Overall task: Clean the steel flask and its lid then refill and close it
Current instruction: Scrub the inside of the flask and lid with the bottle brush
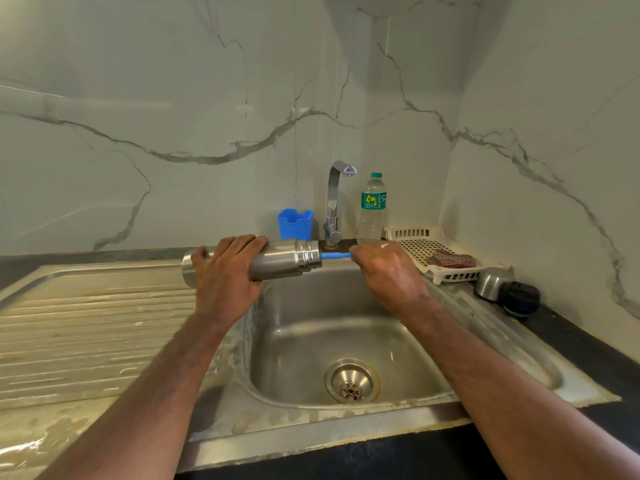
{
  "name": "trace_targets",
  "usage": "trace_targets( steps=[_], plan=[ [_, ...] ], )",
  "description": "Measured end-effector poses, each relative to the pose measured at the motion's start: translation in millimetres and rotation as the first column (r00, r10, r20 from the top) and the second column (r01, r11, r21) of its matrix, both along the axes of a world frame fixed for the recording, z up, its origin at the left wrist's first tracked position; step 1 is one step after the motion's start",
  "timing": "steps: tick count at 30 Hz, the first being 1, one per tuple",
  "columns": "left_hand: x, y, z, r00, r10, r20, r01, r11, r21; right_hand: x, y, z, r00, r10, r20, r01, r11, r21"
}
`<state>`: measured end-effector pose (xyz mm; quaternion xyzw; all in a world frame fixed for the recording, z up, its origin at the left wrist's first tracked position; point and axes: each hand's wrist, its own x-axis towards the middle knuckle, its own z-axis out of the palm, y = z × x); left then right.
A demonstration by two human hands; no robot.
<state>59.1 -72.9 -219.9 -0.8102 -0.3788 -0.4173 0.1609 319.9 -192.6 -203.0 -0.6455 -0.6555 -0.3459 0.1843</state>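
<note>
Head view, over a steel sink (346, 341).

Steel flask (277, 259): held level above the left rim of the basin, threaded mouth to the right, base to the left, lid off.

Left hand (225, 271): wrapped round the flask's middle, fingers curled over the top, thumb beneath.

Right hand (388, 268): closed in a fist on a blue handle (336, 255), just beside the flask's mouth; ring on one finger.

Blue handle: short stretch visible between fist and mouth, running straight into the opening; working end hidden inside the flask.

Steel cup lid (490, 284): lying on the sink's right edge, tipped on its side.

Black stopper (521, 297): touching the cup lid, on the dark counter (588, 355) near the corner.

Faucet (334, 202): behind the basin, spout curved to the right, no water running.

Blue plastic holder (295, 223): left of the faucet, against the wall.

Clear water bottle (372, 209): right of the faucet, green cap and green label, upright.

White plastic rack (415, 237): right of the bottle, bearing a checked cloth (452, 259).

Drainboard (86, 323): ribbed, left of the basin, stained.

Drain (351, 381): in the basin floor, uncovered.
</note>
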Motion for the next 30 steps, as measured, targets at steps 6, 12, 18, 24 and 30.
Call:
trace_targets(
  steps=[6, 12, 18, 24, 30],
  plan=[
    [-0.9, -1.0, 2.9, 0.999, -0.035, 0.034, 0.035, 0.999, 0.018, -4.9, 1.2, 1.8, 0.983, 0.037, 0.179, -0.068, 0.983, 0.170],
    [-6.1, -0.7, 5.5, 0.999, 0.016, -0.043, -0.009, 0.987, 0.160, -21.5, -11.1, 11.7, 0.955, -0.001, -0.296, -0.131, 0.896, -0.423],
    [0.6, -3.5, 6.5, 0.992, -0.051, -0.117, 0.071, 0.983, 0.167, -6.1, -20.5, -4.6, 0.415, -0.149, -0.898, -0.553, 0.743, -0.378],
    [0.3, -2.9, 4.7, 0.994, -0.029, -0.107, 0.038, 0.996, 0.080, 7.2, -15.6, 2.3, 0.923, 0.002, -0.385, -0.101, 0.966, -0.238],
    [-7.5, -1.0, 7.4, 0.998, -0.006, -0.055, 0.004, 0.999, -0.032, 11.9, -9.6, 1.5, 0.988, 0.093, -0.121, -0.076, 0.987, 0.140]
  ],
)
